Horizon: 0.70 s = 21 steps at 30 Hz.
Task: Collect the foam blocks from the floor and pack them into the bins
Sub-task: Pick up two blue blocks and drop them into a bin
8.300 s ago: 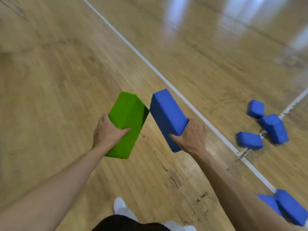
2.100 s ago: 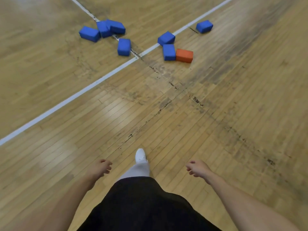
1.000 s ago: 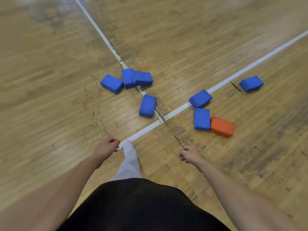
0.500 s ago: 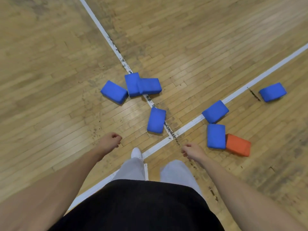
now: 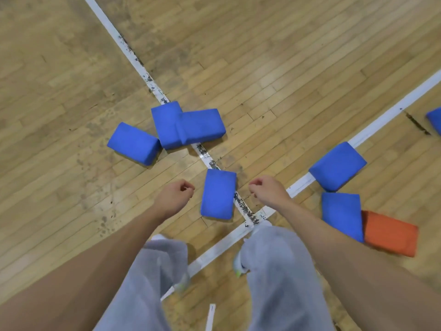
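**Hands empty, back at the pile: next pickup is due**

Approx 8 s ago each hand carried a block (1 green, 1 blue). Now the left hand (image 5: 175,195) and right hand (image 5: 267,191) hold nothing, with fingers loosely curled and both hanging above the floor (image 5: 286,56). That pair has likely been dropped off, tho no bins show here.

In the last 2 s the cluster has gone from far off at the top of the view to right at the feet. The walk back is done, and what's left is to bend and grab.

Where the blocks lie:
- The nearest blue block (image 5: 218,194) lies flat just beside the crossing of the white lines (image 5: 381,120). It sits between the 2 hands, and neither touches it.
- Beyond it to the left is a lone blue block (image 5: 133,143). It's just beside an L-shaped pair, a rear blue block (image 5: 167,124) and a side blue block (image 5: 202,126). The side one seems to overlap the rear one, but it's hard to tell from this angle.
- To the right, an angled blue block (image 5: 337,166) sits on the line. Nearer is a square-on blue block (image 5: 342,215) with an orange block (image 5: 390,232) butted against it.
- 1 more, an edge blue block (image 5: 435,121), is cut off by the frame.

That's 8 blocks in view, none packed yet. At 2 per trip that's prob. 4 more runs. The nearest block is the obvious 1st grab, as it's free on all sides.
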{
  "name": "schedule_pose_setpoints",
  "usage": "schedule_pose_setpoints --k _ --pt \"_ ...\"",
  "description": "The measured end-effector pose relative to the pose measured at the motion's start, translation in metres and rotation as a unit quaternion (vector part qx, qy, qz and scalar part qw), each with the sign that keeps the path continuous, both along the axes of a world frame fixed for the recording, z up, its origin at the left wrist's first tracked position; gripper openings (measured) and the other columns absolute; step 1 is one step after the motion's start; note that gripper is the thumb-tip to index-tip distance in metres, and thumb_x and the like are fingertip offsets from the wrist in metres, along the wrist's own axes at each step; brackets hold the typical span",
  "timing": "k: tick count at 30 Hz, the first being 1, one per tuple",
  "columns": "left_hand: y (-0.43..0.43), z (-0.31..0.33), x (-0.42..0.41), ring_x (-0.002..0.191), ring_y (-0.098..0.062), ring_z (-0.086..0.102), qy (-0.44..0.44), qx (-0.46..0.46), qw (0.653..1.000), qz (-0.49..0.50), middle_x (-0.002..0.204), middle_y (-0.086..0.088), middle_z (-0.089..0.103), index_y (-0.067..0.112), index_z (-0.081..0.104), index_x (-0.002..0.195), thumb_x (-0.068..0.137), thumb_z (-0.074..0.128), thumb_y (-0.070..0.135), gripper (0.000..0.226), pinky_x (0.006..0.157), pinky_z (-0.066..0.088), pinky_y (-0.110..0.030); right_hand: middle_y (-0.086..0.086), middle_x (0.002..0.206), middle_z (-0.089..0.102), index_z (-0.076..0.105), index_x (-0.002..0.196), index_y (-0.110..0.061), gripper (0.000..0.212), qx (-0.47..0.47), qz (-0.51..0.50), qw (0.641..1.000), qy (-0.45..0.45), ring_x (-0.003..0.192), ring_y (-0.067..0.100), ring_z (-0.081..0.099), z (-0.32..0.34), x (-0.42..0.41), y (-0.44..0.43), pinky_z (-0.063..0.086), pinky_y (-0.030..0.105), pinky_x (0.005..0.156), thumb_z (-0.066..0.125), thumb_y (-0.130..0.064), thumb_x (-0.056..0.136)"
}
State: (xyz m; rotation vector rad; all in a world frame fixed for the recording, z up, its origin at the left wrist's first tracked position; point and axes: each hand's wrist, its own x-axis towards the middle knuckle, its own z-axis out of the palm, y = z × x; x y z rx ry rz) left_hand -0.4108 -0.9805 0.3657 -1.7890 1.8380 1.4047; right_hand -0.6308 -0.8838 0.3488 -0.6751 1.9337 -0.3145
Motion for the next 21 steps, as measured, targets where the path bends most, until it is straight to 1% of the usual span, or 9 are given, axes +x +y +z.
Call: schedule_pose_setpoints --k 3,5,8,10,13,16,17,19,21 --pt "-0.012 -0.114 -0.018 0.087 -0.018 0.058 -0.017 0.015 0.998 -0.054 0.098 -0.002 0.065 0.017 0.061 0.106 0.092 0.048 0.021 0.019 0.073 0.044 -0.030 0.000 0.091 0.062 0.063 0.102 -0.013 0.019 0.021 0.011 0.999 0.034 0.085 0.020 0.057 -0.114 -0.011 -0.012 0.046 0.033 0.074 0.049 -0.017 0.089" --pt "-0.017 -0.196 -0.020 0.081 -0.014 0.057 -0.027 0.027 0.996 -0.078 0.092 0.003 0.063 0.016 0.055 0.117 0.091 0.050 0.022 0.027 0.070 0.041 -0.029 0.003 0.097 0.062 0.061 0.106 -0.013 0.021 0.037 0.011 0.998 0.051 0.087 0.020 0.056 -0.195 -0.008 -0.018 0.045 0.031 0.072 0.048 -0.017 0.089" --pt "-0.033 -0.309 -0.019 0.086 -0.017 0.059 -0.043 0.037 0.993 -0.107 0.097 0.001 0.065 0.014 0.038 0.136 0.089 0.051 0.024 0.050 0.075 0.046 -0.032 0.002 0.091 0.062 0.059 0.109 -0.012 0.024 0.062 -0.018 0.996 0.062 0.082 0.019 0.055 -0.307 0.004 -0.025 0.048 0.034 0.078 0.048 -0.021 0.089" --pt "-0.042 -0.364 -0.020 0.092 -0.019 0.059 -0.055 0.051 0.991 -0.108 0.105 -0.002 0.063 0.010 0.030 0.142 0.091 0.052 0.028 0.059 0.085 0.047 -0.032 0.002 0.089 0.059 0.053 0.119 -0.009 0.036 0.075 -0.024 0.996 0.043 0.079 0.019 0.055 -0.367 0.015 -0.030 0.045 0.034 0.071 0.052 -0.030 0.091" --pt "-0.049 -0.417 -0.024 0.103 -0.020 0.056 -0.041 0.090 0.991 -0.092 0.120 -0.002 0.054 0.007 0.037 0.139 0.092 0.050 0.032 0.054 0.089 0.044 -0.030 0.002 0.095 0.064 0.051 0.122 -0.013 0.045 0.076 -0.087 0.993 -0.015 0.083 0.023 0.063 -0.432 0.027 -0.036 0.053 0.035 0.070 0.053 -0.046 0.091" --pt "-0.056 -0.450 -0.027 0.097 -0.017 0.061 0.029 0.057 0.996 -0.060 0.107 0.003 0.064 0.023 0.049 0.118 0.079 0.054 0.035 0.041 0.083 0.050 -0.032 0.002 0.099 0.065 0.051 0.117 -0.014 0.046 0.047 -0.148 0.988 0.006 0.088 0.026 0.065 -0.463 0.032 -0.053 0.056 0.042 0.080 0.050 -0.050 0.088" --pt "-0.060 -0.455 -0.027 0.097 -0.018 0.060 0.042 0.018 0.998 -0.050 0.106 0.003 0.062 0.027 0.050 0.117 0.073 0.055 0.038 0.046 0.084 0.050 -0.035 0.003 0.104 0.065 0.052 0.117 -0.014 0.048 0.033 -0.146 0.988 0.029 0.093 0.028 0.064 -0.468 0.031 -0.060 0.055 0.043 0.082 0.048 -0.051 0.087" --pt "-0.070 -0.455 -0.028 0.109 -0.019 0.052 0.056 -0.039 0.998 -0.012 0.115 0.004 0.049 0.037 0.044 0.131 0.066 0.057 0.047 0.067 0.095 0.046 -0.040 0.003 0.108 0.064 0.054 0.117 -0.016 0.045 0.006 -0.165 0.985 0.044 0.095 0.028 0.063 -0.470 0.035 -0.074 0.054 0.041 0.081 0.045 -0.049 0.088" --pt "-0.084 -0.447 -0.024 0.117 -0.018 0.042 0.088 -0.032 0.995 0.036 0.123 0.003 0.038 0.049 0.029 0.141 0.063 0.063 0.055 0.085 0.106 0.037 -0.040 0.004 0.105 0.064 0.055 0.115 -0.016 0.037 -0.012 -0.206 0.979 -0.004 0.087 0.027 0.066 -0.468 0.044 -0.091 0.058 0.039 0.069 0.044 -0.043 0.091"
